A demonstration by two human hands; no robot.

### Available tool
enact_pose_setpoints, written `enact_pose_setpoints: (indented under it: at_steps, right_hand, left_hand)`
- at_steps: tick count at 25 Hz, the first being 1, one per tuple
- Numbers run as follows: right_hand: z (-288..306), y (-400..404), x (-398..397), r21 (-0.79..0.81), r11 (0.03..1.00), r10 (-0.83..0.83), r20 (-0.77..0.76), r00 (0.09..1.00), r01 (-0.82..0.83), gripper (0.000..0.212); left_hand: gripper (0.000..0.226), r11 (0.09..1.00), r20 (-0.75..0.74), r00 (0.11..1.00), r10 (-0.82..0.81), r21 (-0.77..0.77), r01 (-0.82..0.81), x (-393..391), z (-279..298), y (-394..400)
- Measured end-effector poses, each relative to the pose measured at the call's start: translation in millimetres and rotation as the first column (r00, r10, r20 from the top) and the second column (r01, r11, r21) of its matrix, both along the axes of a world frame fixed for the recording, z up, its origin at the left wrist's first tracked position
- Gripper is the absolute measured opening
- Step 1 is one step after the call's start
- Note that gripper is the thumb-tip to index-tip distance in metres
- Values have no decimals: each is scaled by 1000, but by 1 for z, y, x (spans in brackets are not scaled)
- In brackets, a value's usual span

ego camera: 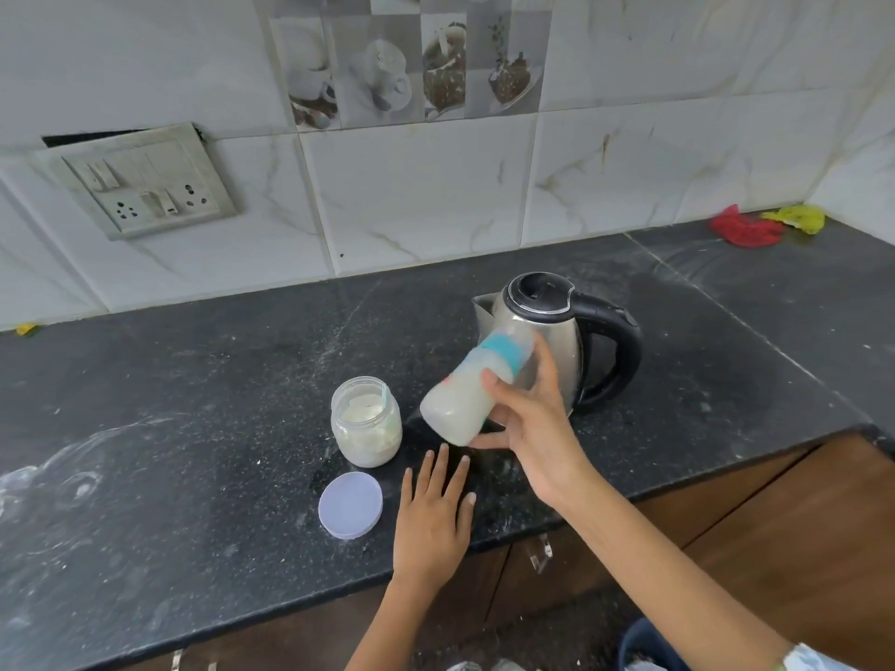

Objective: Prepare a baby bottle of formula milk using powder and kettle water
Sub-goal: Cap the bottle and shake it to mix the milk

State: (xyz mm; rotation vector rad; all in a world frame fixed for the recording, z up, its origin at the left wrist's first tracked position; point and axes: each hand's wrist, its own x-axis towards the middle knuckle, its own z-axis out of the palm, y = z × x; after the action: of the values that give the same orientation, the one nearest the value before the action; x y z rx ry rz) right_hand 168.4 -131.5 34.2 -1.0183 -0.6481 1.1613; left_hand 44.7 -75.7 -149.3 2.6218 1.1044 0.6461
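Fingers and thumb of my right hand [525,418] curl round the bottle [472,387], held tilted in the air just in front of the kettle [547,331], teal collar uppermost. My left hand [436,506] lies flat on the counter [193,428], fingers straight and slightly spread. The bottle is capped and full of cloudy white milk, so I judge filling done and mixing underway. Left of the kettle, the powder jar [366,421] stands open, its lid [350,505] beside it.
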Motion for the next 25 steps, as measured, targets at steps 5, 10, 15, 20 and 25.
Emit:
enact_pose_setpoints:
  at_steps: [5,10,15,20,25]
  right_hand:
    - [-8,-6,-12,-47,986,167,114,979,-162,80]
    - [-6,-5,-5,-42,990,134,-2,991,-134,78]
    - [-4,-1,7,-18,1000,-27,-71,997,26,80]
    - [-8,-9,-2,-58,992,114,63,992,-110,77]
    - [-4,-10,-2,-91,985,154,120,981,-144,79]
  left_hand:
    - [45,997,111,994,14,-78,-5,-4,-3,0]
    - [47,998,37,999,12,-61,-10,-1,-4,1]
    - [46,1000,-30,999,19,-6,-19,1,1,-1]
    - [46,1000,24,1000,-2,-18,2,-3,-3,0]
    - [47,999,30,1000,-7,-33,8,-2,-7,3]
